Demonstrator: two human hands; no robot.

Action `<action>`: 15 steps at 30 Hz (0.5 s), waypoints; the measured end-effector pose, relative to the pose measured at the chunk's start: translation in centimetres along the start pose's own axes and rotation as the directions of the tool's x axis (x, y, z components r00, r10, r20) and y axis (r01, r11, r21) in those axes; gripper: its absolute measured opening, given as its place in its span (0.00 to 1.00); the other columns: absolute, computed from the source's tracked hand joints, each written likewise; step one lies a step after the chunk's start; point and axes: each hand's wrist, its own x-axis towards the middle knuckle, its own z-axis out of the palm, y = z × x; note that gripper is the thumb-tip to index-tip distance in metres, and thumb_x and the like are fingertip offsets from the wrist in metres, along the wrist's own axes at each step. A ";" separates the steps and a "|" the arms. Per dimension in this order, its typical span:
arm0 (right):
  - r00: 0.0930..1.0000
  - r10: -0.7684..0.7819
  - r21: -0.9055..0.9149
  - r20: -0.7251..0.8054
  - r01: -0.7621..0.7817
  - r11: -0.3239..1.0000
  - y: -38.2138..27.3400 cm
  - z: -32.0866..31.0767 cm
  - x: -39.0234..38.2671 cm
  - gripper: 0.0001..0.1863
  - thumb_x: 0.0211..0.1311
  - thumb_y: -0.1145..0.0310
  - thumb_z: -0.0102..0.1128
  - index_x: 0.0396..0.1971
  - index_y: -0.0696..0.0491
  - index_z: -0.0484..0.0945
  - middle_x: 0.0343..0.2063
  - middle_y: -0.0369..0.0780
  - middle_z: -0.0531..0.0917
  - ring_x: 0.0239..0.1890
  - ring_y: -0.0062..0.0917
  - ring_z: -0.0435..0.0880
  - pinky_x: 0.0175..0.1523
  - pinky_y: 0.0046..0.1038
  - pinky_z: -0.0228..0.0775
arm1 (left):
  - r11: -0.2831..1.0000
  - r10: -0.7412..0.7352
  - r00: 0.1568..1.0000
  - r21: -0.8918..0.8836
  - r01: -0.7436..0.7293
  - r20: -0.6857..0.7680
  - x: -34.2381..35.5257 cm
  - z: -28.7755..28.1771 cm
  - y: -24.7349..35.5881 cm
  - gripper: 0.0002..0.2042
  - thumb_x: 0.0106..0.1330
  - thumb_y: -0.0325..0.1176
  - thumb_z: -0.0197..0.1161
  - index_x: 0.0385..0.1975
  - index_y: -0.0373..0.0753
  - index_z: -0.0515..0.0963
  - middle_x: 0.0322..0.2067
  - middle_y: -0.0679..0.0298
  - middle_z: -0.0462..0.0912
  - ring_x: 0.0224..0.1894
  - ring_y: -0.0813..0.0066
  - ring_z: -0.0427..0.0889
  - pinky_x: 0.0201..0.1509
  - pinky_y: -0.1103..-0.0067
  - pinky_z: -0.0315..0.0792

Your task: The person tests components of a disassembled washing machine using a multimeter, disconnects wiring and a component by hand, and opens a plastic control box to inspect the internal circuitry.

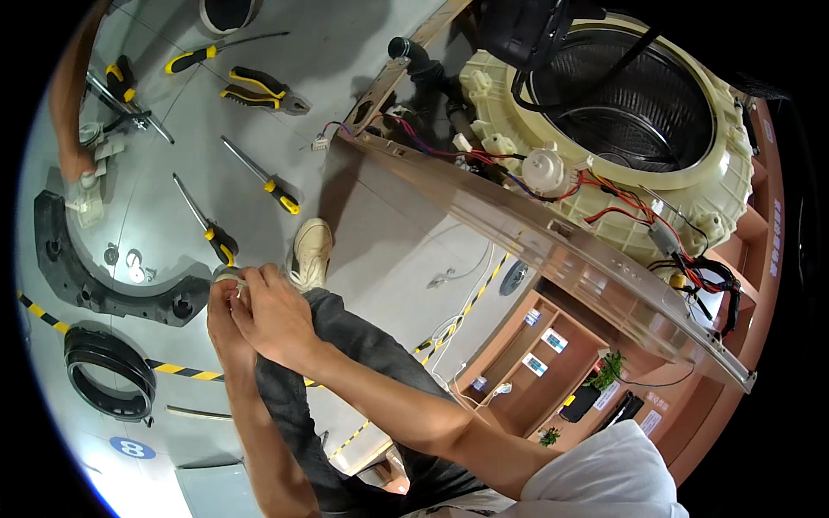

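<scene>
My left hand [228,332] and my right hand [278,318] meet above my knee, fingers pinched together. Between the fingertips shows a bit of a small pale piece [231,278]; the fingers cover most of it, and its kind cannot be made out. Just beyond my fingers lies a screwdriver [212,237] with a yellow and black handle. Beside my left hand, a dark curved counterweight [112,298] rests on the floor. At the far left another person's hand [76,164] holds a clear whitish plastic part [93,194].
An opened washing machine's cream tub [492,95] with loose wiring [604,190] stands at the right. Pliers [263,91], a second screwdriver [263,177] and other tools lie on the floor. A black rubber door gasket [108,375] sits near striped tape [186,371].
</scene>
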 end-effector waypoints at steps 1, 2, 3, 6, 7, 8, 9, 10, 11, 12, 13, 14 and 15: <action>1.000 0.004 -0.003 0.007 -0.004 1.000 -0.1 0.1 0.0 0.16 0.61 0.63 0.54 0.42 0.58 0.71 0.36 0.47 0.74 0.38 0.44 0.77 0.42 0.40 0.71 | 1.000 -0.011 1.000 0.004 0.011 -0.005 0.0 -0.1 -0.3 0.11 0.62 0.33 0.61 0.40 0.36 0.71 0.35 0.56 0.78 0.37 0.62 0.77 0.41 0.72 0.71; 1.000 0.008 -0.007 0.015 -0.008 1.000 0.0 0.1 0.0 0.16 0.61 0.62 0.55 0.42 0.58 0.71 0.36 0.47 0.74 0.38 0.44 0.77 0.42 0.40 0.71 | 1.000 -0.022 1.000 0.009 0.023 -0.011 0.1 0.0 -0.1 0.11 0.62 0.33 0.61 0.40 0.36 0.71 0.35 0.56 0.78 0.37 0.61 0.77 0.41 0.72 0.71; 1.000 -0.001 -0.012 0.014 0.001 1.000 0.1 0.1 0.0 0.16 0.61 0.62 0.54 0.42 0.58 0.72 0.36 0.48 0.74 0.38 0.44 0.78 0.42 0.40 0.71 | 0.999 -0.029 1.000 0.032 0.029 -0.008 -0.1 -0.1 0.6 0.11 0.62 0.33 0.61 0.40 0.36 0.71 0.35 0.56 0.78 0.38 0.61 0.78 0.41 0.71 0.71; 1.000 -0.012 0.000 -0.016 0.012 1.000 0.2 0.2 0.0 0.16 0.57 0.64 0.56 0.39 0.61 0.72 0.35 0.49 0.74 0.38 0.43 0.77 0.41 0.41 0.71 | 0.998 -0.027 1.000 0.051 0.027 -0.001 -0.1 -0.2 0.9 0.11 0.62 0.32 0.60 0.40 0.35 0.71 0.36 0.56 0.78 0.39 0.62 0.78 0.41 0.71 0.71; 1.000 -0.009 -0.006 -0.013 0.009 1.000 0.4 0.2 0.0 0.16 0.57 0.64 0.56 0.39 0.61 0.72 0.36 0.50 0.74 0.38 0.44 0.77 0.41 0.41 0.71 | 0.998 -0.045 0.999 0.041 0.045 0.005 -0.1 -0.2 1.2 0.11 0.63 0.32 0.59 0.41 0.35 0.71 0.36 0.56 0.78 0.39 0.62 0.78 0.41 0.71 0.71; 1.000 -0.007 -0.009 -0.008 0.007 1.000 0.5 0.2 0.1 0.16 0.58 0.64 0.56 0.39 0.61 0.72 0.36 0.50 0.74 0.39 0.44 0.77 0.42 0.41 0.71 | 0.997 -0.064 0.998 0.034 0.064 0.009 -0.2 -0.3 1.6 0.11 0.63 0.32 0.59 0.41 0.35 0.71 0.37 0.56 0.78 0.39 0.62 0.78 0.42 0.72 0.71; 1.000 -0.005 -0.013 -0.003 0.005 1.000 0.6 0.3 0.2 0.15 0.58 0.64 0.55 0.39 0.61 0.72 0.36 0.50 0.74 0.39 0.44 0.78 0.42 0.41 0.71 | 0.996 -0.083 0.996 0.026 0.083 0.012 -0.2 -0.3 1.8 0.11 0.63 0.32 0.59 0.41 0.35 0.71 0.37 0.56 0.78 0.39 0.62 0.78 0.42 0.72 0.71; 1.000 -0.012 -0.021 -0.002 0.012 1.000 0.7 0.3 0.2 0.15 0.58 0.65 0.55 0.39 0.60 0.72 0.36 0.50 0.74 0.39 0.44 0.78 0.42 0.41 0.71 | 0.996 -0.076 0.997 0.050 0.076 0.004 -0.2 -0.3 1.5 0.11 0.63 0.32 0.58 0.42 0.35 0.71 0.38 0.56 0.77 0.39 0.62 0.78 0.42 0.72 0.71; 1.000 -0.018 -0.031 -0.004 0.018 0.999 0.8 0.3 0.2 0.14 0.59 0.65 0.54 0.39 0.60 0.72 0.36 0.50 0.74 0.39 0.43 0.78 0.42 0.41 0.71 | 0.995 -0.068 0.998 0.072 0.068 -0.002 -0.1 -0.1 1.2 0.11 0.63 0.32 0.58 0.42 0.35 0.71 0.38 0.56 0.77 0.39 0.62 0.78 0.42 0.72 0.72; 1.000 -0.024 -0.042 -0.006 0.023 0.999 0.9 0.2 0.2 0.13 0.59 0.66 0.53 0.39 0.60 0.72 0.36 0.50 0.74 0.39 0.43 0.78 0.43 0.41 0.71 | 0.994 -0.059 0.998 0.093 0.060 -0.007 0.0 0.0 0.9 0.11 0.64 0.32 0.58 0.43 0.35 0.71 0.38 0.57 0.77 0.39 0.63 0.78 0.43 0.72 0.72; 1.000 -0.031 -0.045 -0.007 0.030 0.999 1.0 0.2 0.2 0.13 0.60 0.65 0.53 0.39 0.59 0.72 0.36 0.49 0.75 0.39 0.43 0.78 0.43 0.40 0.71 | 0.993 -0.047 0.999 0.107 0.049 -0.016 -0.1 0.0 0.9 0.11 0.64 0.32 0.58 0.43 0.35 0.71 0.38 0.57 0.77 0.39 0.63 0.78 0.43 0.72 0.72; 0.999 -0.037 -0.050 -0.010 0.037 0.998 1.0 0.3 0.2 0.13 0.60 0.65 0.53 0.40 0.59 0.72 0.36 0.49 0.75 0.39 0.43 0.78 0.42 0.40 0.71 | 0.992 -0.034 0.999 0.117 0.037 -0.024 -0.1 0.0 0.8 0.12 0.64 0.32 0.58 0.43 0.35 0.71 0.38 0.56 0.77 0.39 0.63 0.78 0.43 0.72 0.72; 0.999 -0.044 -0.056 -0.013 0.043 0.997 1.1 0.3 0.1 0.13 0.61 0.65 0.52 0.40 0.58 0.72 0.36 0.48 0.75 0.38 0.44 0.78 0.42 0.40 0.72 | 0.991 -0.020 0.999 0.128 0.024 -0.030 -0.1 0.1 0.8 0.12 0.64 0.33 0.58 0.43 0.35 0.71 0.38 0.56 0.77 0.40 0.63 0.78 0.43 0.72 0.71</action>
